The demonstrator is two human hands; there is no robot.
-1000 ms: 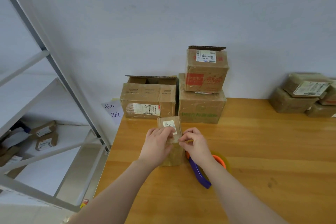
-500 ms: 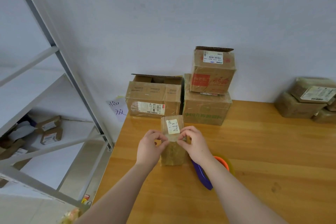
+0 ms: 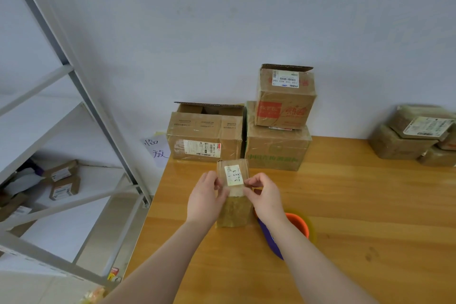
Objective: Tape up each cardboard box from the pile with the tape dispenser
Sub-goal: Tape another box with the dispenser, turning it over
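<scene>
Compared with a second ago, our hands no longer cover the top of the small box (image 3: 233, 215). They have parted to its sides, and the white label (image 3: 233, 175) is exposed. We judge that the tape is laid and is being smoothed down, so this box is nearly sealed.

The left hand (image 3: 204, 198) and right hand (image 3: 265, 198) have curled fingers and pinch the box's upper side edges. The box stands on the tabletop (image 3: 357, 205) before the pile (image 3: 204, 140). The tape dispenser (image 3: 296, 226) lies unheld just to its right.
</scene>
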